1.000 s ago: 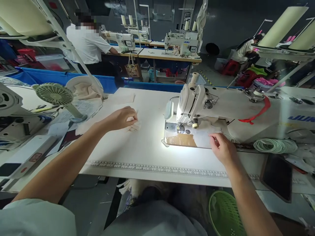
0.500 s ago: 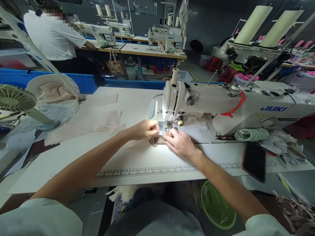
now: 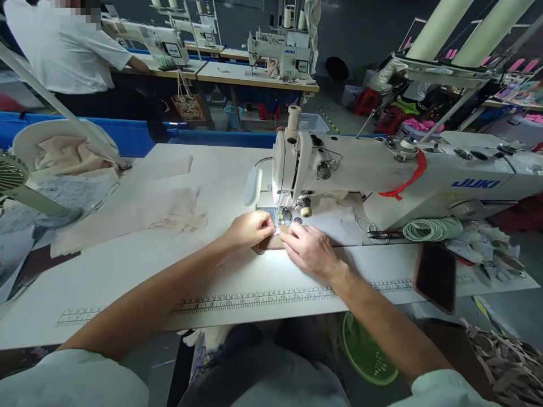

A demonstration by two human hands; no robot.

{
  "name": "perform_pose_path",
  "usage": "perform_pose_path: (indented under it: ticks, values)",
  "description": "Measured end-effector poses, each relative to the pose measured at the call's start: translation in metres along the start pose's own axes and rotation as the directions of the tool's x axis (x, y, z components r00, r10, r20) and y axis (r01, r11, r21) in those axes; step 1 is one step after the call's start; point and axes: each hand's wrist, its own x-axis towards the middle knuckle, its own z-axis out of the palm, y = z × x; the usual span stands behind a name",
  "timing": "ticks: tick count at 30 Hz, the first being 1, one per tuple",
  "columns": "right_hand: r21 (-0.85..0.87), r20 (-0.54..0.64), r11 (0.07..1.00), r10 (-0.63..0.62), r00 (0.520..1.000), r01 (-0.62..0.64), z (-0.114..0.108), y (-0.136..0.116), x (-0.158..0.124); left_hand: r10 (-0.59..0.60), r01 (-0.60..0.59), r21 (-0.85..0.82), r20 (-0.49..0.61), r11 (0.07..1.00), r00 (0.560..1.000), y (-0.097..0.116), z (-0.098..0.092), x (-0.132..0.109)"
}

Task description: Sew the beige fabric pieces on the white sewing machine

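The white sewing machine (image 3: pixel 360 169) stands before me, its needle area (image 3: pixel 282 217) lit by a lamp. Just left of the needle is my left hand (image 3: pixel 250 230), thumb and fingertips pinched together on something too small to make out. My right hand (image 3: pixel 311 251) rests to the right on the machine bed, its fingers bent and pressed together in front of the presser foot. Between the two sets of fingertips a bright spot hides what they hold. A brown plate (image 3: pixel 271 243) lies beneath the fingertips.
Pale fabric pieces (image 3: pixel 169 209) lie on the left of the table, beside a small fan (image 3: pixel 42 200). On the right are a coil of pale green cord (image 3: pixel 432 229), a phone (image 3: pixel 435 277) and scraps (image 3: pixel 487 249). A green basket (image 3: pixel 369 350) stands below; a person (image 3: pixel 76 51) sits far left.
My left hand has come down slightly and closer to the right fingertips. The right hand stays nearly in place. My view has shifted a little, moving the table's left side leftward.
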Motion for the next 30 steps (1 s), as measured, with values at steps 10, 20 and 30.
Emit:
perform_pose_path:
  ticks: [10,20,30]
  values:
    - [0.075,0.022,0.993,0.088,0.996,-0.089,-0.001,0.002,-0.002,-0.051,0.053,0.036,-0.046,0.998,0.998,0.005,0.001,0.002]
    - [-0.022,0.128,0.999,0.041,0.991,-0.038,0.0,-0.006,0.005,0.171,-0.144,0.196,-0.126,0.97,0.977,-0.007,0.004,0.004]
    - [0.005,0.131,0.999,0.043,0.99,-0.044,0.003,-0.01,0.007,0.765,-0.542,0.624,-0.145,0.563,0.628,-0.018,0.037,-0.042]
